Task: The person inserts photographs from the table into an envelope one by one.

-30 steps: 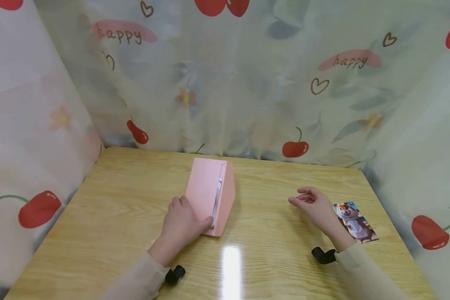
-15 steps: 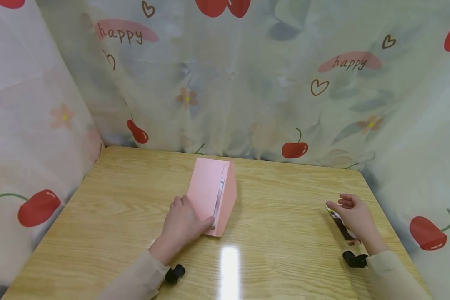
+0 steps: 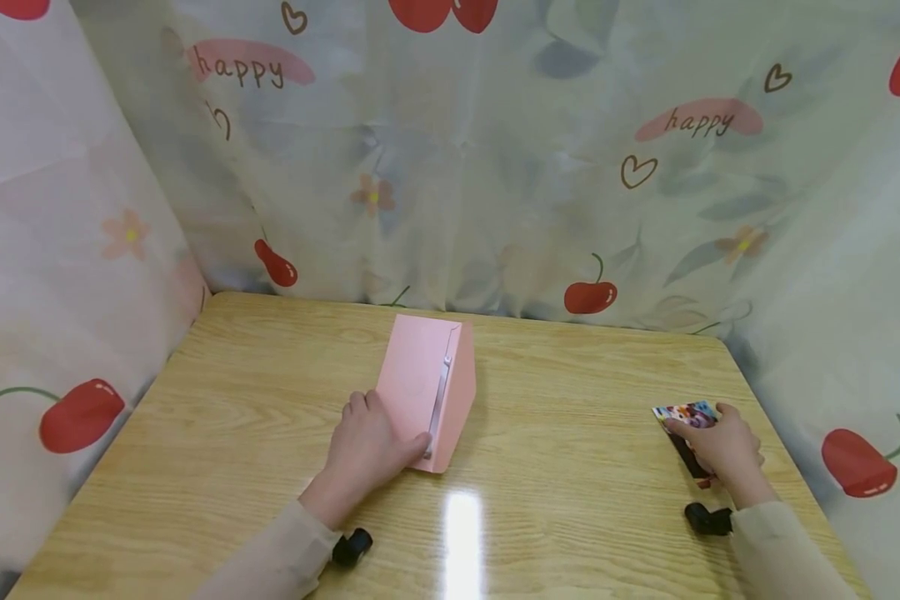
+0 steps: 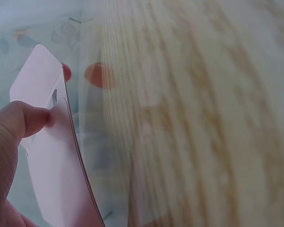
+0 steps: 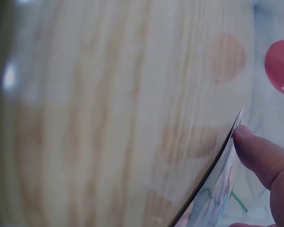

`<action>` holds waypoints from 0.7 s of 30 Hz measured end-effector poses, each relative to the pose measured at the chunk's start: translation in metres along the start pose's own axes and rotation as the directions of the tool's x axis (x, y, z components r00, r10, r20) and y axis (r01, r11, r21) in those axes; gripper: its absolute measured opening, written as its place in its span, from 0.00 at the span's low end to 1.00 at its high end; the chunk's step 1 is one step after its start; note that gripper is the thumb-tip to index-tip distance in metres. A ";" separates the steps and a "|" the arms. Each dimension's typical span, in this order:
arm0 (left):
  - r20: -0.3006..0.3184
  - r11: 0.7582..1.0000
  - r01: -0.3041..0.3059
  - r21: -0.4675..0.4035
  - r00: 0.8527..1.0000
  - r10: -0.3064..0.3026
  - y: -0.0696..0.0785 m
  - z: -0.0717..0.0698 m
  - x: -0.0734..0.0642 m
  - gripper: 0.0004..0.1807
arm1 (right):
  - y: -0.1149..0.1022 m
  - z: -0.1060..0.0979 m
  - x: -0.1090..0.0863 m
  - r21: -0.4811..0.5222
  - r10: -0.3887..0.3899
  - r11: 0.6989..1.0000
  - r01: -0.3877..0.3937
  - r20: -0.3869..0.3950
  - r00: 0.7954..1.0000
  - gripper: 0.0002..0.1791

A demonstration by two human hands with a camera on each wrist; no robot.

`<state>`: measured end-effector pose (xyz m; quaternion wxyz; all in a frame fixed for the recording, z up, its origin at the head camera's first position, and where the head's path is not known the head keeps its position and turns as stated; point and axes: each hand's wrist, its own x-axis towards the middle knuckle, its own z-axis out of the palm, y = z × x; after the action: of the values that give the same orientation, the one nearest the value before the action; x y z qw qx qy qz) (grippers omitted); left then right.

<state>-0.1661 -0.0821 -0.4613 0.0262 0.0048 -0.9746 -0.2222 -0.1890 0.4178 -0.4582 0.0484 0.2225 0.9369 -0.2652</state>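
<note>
On the left half of the table stands a pink folder-like case (image 3: 420,367), its sides meeting at an angle with a silvery strip along the front edge. My left hand (image 3: 363,450) grips its lower part, thumb over the strip and fingertips on the broad face. The left wrist view shows the thumb pressing the pink panel (image 4: 61,165). At the right, my right hand (image 3: 727,454) pinches a glossy picture card (image 3: 686,412) printed with a cartoon animal. The card's left edge is tilted off the table, and the hand covers much of it. In the right wrist view the thumb touches the card's edge (image 5: 220,175).
The wood-grain table (image 3: 555,467) reaches back to a printed cloth curtain (image 3: 495,167), with cloth walls on both sides too. A black wrist mount sits under each sleeve. A bright light reflection lies on the table's front middle.
My right hand has moved right and down onto the picture card and taken hold of it, turning its left edge up. The left hand and the pink case have shifted only slightly right.
</note>
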 end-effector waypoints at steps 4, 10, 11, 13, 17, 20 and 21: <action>0.005 1.000 0.004 -0.005 1.000 -0.004 0.001 0.000 0.000 0.51 | 0.001 0.001 0.002 -0.006 0.010 1.000 -0.010 0.004 1.000 0.65; 0.011 1.000 0.012 -0.004 1.000 -0.012 0.001 0.001 -0.001 0.52 | -0.002 0.003 0.000 -0.041 0.006 0.999 -0.007 -0.026 1.000 0.63; 0.010 1.000 0.012 -0.003 1.000 -0.012 0.000 0.002 -0.001 0.52 | -0.003 0.004 0.000 -0.051 0.001 0.999 -0.002 -0.031 1.000 0.63; 0.010 1.000 0.013 -0.003 1.000 -0.013 0.000 0.002 -0.001 0.52 | -0.005 0.005 -0.001 -0.071 -0.014 0.997 0.011 -0.037 0.999 0.63; 0.007 1.000 0.004 -0.004 1.000 -0.004 0.000 0.003 -0.001 0.52 | -0.010 0.006 -0.005 -0.102 -0.044 0.994 0.041 -0.027 0.999 0.62; 0.006 1.000 -0.004 -0.009 1.000 0.004 0.000 0.003 -0.001 0.52 | -0.011 0.006 -0.007 -0.116 -0.080 0.990 0.079 -0.003 0.997 0.60; 0.006 1.000 -0.004 -0.011 1.000 0.005 0.000 0.003 -0.001 0.52 | -0.011 0.005 -0.007 -0.119 -0.093 0.989 0.093 0.007 0.996 0.58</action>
<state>-0.1653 -0.0806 -0.4644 0.0237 0.0018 -0.9735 -0.2273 -0.1876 0.4041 -0.4561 0.0496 0.1749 0.9604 -0.2110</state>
